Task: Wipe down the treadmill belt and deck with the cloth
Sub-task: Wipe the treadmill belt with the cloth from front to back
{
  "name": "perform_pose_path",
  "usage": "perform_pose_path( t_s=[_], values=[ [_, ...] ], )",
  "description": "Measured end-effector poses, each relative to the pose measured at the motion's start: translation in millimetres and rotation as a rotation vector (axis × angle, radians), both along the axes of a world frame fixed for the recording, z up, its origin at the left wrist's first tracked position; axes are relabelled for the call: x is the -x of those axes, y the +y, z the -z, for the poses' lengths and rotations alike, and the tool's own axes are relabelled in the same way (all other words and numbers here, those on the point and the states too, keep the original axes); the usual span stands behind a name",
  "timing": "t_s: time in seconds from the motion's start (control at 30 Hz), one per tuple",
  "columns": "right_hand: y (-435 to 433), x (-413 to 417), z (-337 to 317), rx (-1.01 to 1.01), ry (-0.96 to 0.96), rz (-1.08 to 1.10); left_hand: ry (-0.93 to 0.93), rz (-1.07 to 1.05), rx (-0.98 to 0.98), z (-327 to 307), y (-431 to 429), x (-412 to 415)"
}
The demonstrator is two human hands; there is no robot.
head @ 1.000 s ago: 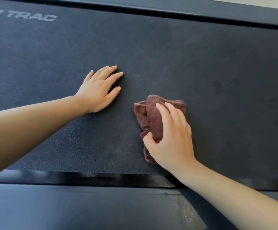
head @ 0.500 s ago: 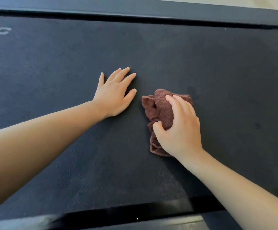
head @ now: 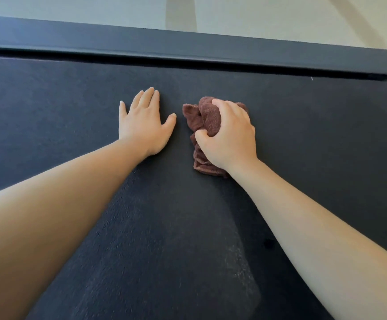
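Left grip [head: 142,125]: head view; arm outstretched, palm flat on the treadmill belt [head: 326,139], fingers straight, thumb spread toward the cloth, holding nothing.
Right grip [head: 230,137]: fingers and thumb curled round the bunched brown cloth [head: 207,116], pressing it onto the belt just beside the left grip.
Counts: 2 grips, 1 cloth, 1 belt, 1 deck rail [head: 187,46] along the far edge.

Finds the cloth [head: 207,116] on the belt [head: 303,135], beneath the right hand [head: 229,132]. Locates the left hand [head: 141,125] just left of the cloth, flat on the belt, not touching it. Records the deck rail [head: 187,43] behind the cloth, past the belt edge, floor [head: 257,17] beyond.
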State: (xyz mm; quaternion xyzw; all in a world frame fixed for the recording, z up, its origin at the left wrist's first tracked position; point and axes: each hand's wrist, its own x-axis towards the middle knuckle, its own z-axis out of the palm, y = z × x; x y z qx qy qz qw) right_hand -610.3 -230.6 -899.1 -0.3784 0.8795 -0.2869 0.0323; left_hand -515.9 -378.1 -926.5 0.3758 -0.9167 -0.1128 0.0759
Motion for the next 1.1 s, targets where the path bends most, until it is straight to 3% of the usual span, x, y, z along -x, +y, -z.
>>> perform_pose_path(
  t_s=[0.1, 0.37, 0.57, 1.1],
  values=[
    [-28.3, 21.0, 0.6, -0.003, -0.019, -0.050, 0.060, -0.045, 0.030, 3.3, -2.4, 0.0],
    [-91.6, 64.5, 0.0, -0.013, 0.002, -0.209, 0.010, -0.055, 0.066, 1.3, -1.0, 1.1],
    [-101.8, 70.7, -2.9, -0.027, 0.015, -0.214, 0.011, -0.050, 0.062, -1.3, -0.1, 4.2],
    [58.0, -21.4, -10.1, -0.126, -0.017, 0.062, 0.004, 0.009, -0.008, -2.7, -0.1, 0.6]
  ],
)
